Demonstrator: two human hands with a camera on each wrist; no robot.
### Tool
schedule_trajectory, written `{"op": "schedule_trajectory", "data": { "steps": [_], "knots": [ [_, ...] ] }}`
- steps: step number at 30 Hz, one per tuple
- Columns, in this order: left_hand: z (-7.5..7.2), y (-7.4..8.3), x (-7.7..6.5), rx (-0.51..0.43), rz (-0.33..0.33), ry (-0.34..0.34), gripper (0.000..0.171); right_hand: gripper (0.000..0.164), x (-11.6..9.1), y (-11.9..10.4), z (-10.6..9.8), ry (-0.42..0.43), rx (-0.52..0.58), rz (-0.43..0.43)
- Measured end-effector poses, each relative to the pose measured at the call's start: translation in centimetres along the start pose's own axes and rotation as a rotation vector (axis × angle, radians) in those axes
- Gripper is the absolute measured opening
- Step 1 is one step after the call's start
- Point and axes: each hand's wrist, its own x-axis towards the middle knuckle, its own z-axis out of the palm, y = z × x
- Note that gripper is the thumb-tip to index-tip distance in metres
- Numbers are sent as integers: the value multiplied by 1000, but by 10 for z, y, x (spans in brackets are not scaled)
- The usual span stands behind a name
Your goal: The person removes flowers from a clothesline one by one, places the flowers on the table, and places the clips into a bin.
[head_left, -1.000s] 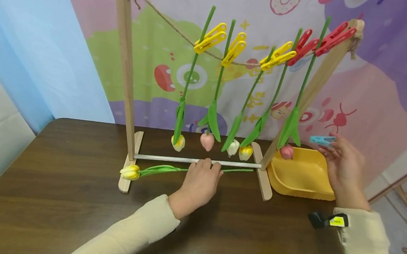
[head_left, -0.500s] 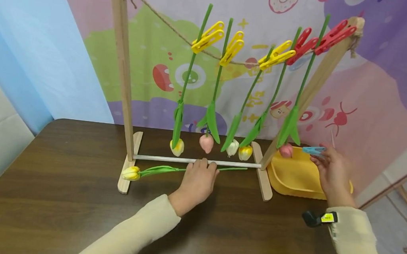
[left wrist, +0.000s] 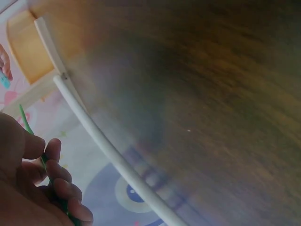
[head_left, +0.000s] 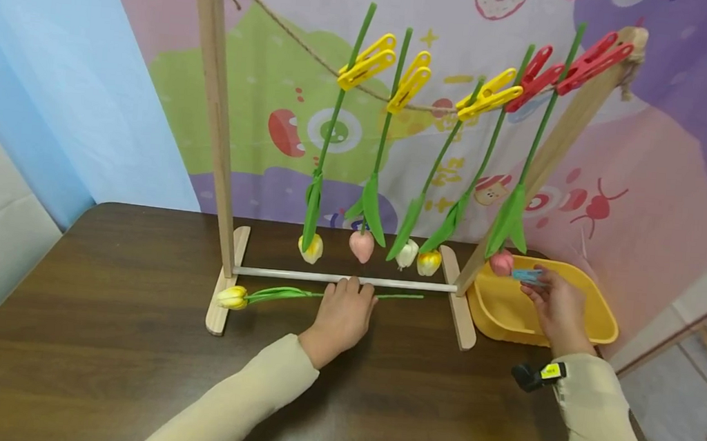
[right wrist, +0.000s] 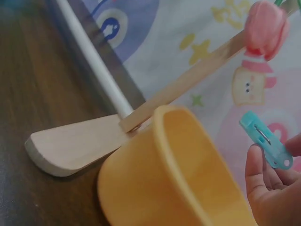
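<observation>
My left hand grips the green stem of a yellow tulip, whose head points left in front of the rack's white crossbar. In the left wrist view the fingers curl round that stem. Over the yellow bin, my right hand pinches a light blue clothespin between thumb and fingers. A dark pink tulip hangs just left of the clothespin. Several tulips hang head down from the twine, clipped by yellow clothespins and red clothespins.
A yellow bin stands beside the right foot of the wooden rack. The left post rises from another wooden foot. Behind the brown table hangs a cartoon-printed cloth.
My right hand has moved left and lower with the blue clothespin, from the bin's right side to near the dark pink tulip. My left hand stays nearly in place, holding the yellow tulip.
</observation>
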Motion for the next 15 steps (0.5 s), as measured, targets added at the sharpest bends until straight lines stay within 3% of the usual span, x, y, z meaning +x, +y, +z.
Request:
{"op": "schedule_trajectory", "data": {
  "steps": [5,15],
  "knots": [
    [3,-1,1,-8,-13,-52,21,29,9,7,-1,37,-32,60],
    [16,-5,5,-14,-40,-128,23,35,23,19,2,-4,-179,118]
  ]
}}
